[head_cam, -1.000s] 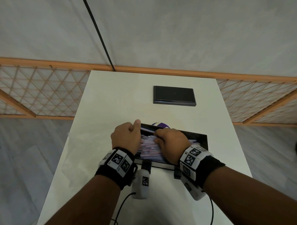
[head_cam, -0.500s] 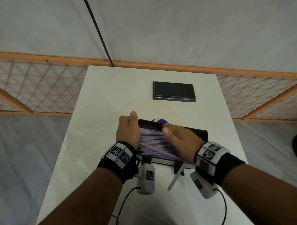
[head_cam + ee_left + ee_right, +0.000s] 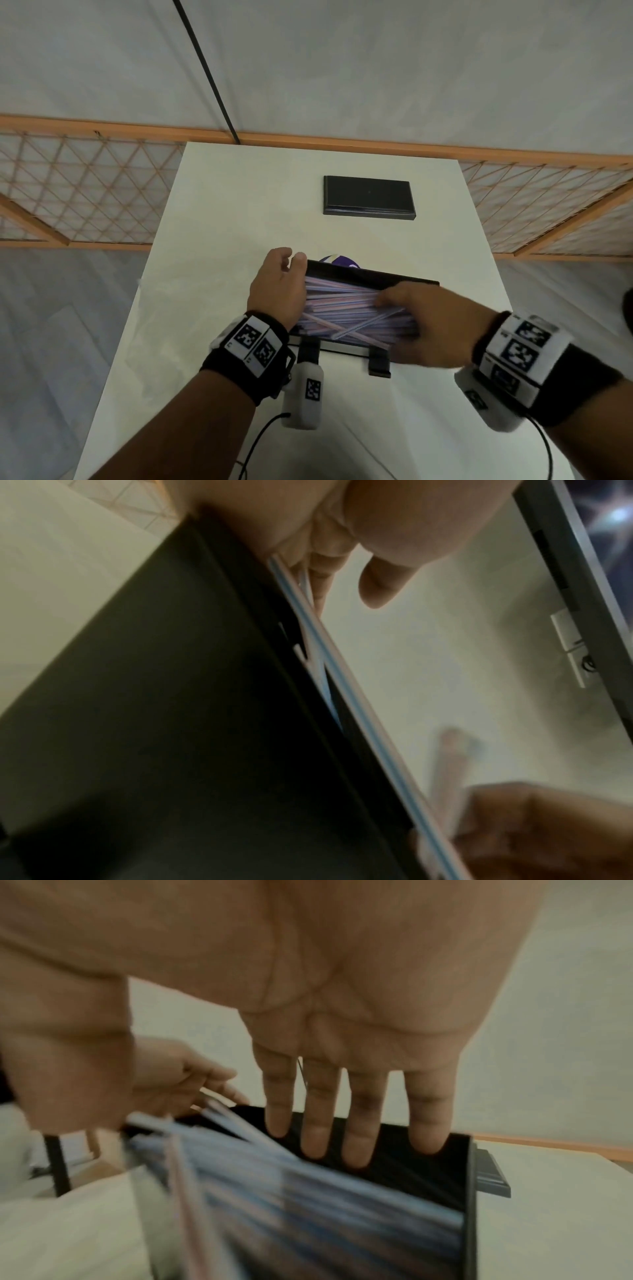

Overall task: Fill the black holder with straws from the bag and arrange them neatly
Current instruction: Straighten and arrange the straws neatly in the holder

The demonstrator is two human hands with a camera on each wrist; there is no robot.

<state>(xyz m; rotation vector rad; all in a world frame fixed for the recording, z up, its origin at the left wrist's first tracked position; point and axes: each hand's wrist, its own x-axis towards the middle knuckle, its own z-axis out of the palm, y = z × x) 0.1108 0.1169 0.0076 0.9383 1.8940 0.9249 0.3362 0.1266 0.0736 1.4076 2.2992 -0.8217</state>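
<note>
The black holder (image 3: 376, 275) stands on the white table (image 3: 222, 240), full of pink-and-blue striped straws (image 3: 342, 308) lying lengthwise. Two straws lie crossed on top of the pile. My left hand (image 3: 277, 287) is at the holder's left end, its curled fingers (image 3: 325, 561) cupped round the straws' ends and the thumb standing free. My right hand (image 3: 431, 325) lies flat over the right part of the pile with straight fingers (image 3: 356, 1123) reaching the back wall (image 3: 394, 1164). A purple-and-white bag (image 3: 337, 262) peeks out behind the holder, mostly hidden.
A flat black rectangular lid or box (image 3: 368, 195) lies farther back on the table. A wooden lattice fence (image 3: 85, 192) runs behind and beside the table. Black cables (image 3: 260, 435) trail from my wrists over the near table edge.
My right hand uncurled and slid to the right, now flat on the pile. The straw that stuck out over the front edge now lies across the other straws. The left hand stayed put.
</note>
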